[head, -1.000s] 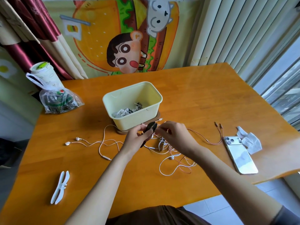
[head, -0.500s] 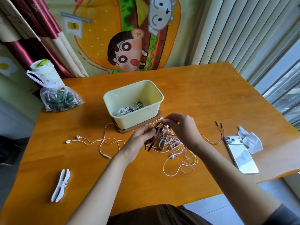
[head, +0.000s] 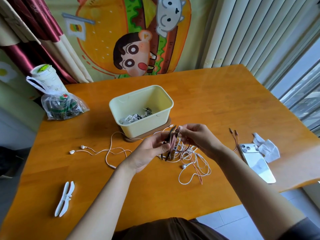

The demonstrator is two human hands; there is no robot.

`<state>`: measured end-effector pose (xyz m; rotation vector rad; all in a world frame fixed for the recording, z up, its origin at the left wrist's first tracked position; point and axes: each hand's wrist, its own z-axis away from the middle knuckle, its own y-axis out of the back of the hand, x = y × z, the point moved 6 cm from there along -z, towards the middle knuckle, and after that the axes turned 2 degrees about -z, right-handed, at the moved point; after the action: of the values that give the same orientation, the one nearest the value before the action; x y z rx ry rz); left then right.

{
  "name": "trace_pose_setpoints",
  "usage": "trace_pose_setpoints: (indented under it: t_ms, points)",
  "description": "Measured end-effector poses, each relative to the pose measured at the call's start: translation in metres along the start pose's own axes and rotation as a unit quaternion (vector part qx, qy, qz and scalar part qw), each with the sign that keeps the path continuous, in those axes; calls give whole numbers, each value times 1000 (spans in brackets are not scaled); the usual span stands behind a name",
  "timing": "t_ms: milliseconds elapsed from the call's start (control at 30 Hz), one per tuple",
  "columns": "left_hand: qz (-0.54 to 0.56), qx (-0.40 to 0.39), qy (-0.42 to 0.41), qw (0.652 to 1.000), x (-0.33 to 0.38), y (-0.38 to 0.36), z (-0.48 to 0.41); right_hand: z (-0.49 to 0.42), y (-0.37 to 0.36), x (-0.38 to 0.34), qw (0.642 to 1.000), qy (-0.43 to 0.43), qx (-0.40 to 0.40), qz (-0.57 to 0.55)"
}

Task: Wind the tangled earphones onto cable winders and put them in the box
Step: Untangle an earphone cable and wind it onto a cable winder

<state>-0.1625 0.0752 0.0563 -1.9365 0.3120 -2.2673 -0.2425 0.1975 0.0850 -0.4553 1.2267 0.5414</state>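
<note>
**As Coils Build on the Winder, the Tangle Gives Ground**

While a spare white winder (head: 65, 199) lies untouched at the left of the table (head: 216, 101) and one white earphone set (head: 97, 149) trails loose beside it, the left hand (head: 149, 153) curls its fingers round a dark winder (head: 170, 141). A second ago it lay slanted, showing mostly its dark face. It now stands upright with reddish-brown cable (head: 173, 143) banded round its waist. The right hand (head: 197, 137) pinches that cable at the winder's top end, above the tangle (head: 194, 161) on the table. Winding looks well under way, with boxing yet to come. At far left sits a clear plastic bag (head: 62, 108), its dark contents unidentifiable. Behind the hands, the cream box (head: 166, 103) holds several wound sets (head: 135, 116) at its bottom.
</note>
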Motion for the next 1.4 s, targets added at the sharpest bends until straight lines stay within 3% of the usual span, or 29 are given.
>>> trace_pose_setpoints:
  t_ms: [133, 500, 633, 833, 967, 1133, 1300, 1400]
  points:
    - [56, 19, -35, 998, 9, -2, -1, 0, -8, 10, 999, -9, 1, -37]
    - [166, 71, -90, 979, 16, 2, -3, 3, -30, 42, 999, -44, 24, 4]
    - [200, 158, -88, 963, 11, 12, -7, 6, -41, 46, 997, -11, 28, 74]
    - [85, 261, -60, 960, -3, 26, -5, 13, -58, 40, 952, 68, 14, 298]
    - [33, 289, -50, 955, -6, 30, -3, 15, -59, 38, 931, 82, -11, 355]
    - [92, 299, -47, 949, -8, 32, -5, 17, -62, 28, 927, 99, -25, 362]
    - [182, 261, 0, 948, -4, 29, -7, 15, -60, 31, 925, 92, -14, 368]
    - [182, 264, 2, 947, -5, 27, -8, 17, -61, 32, 924, 97, -10, 370]
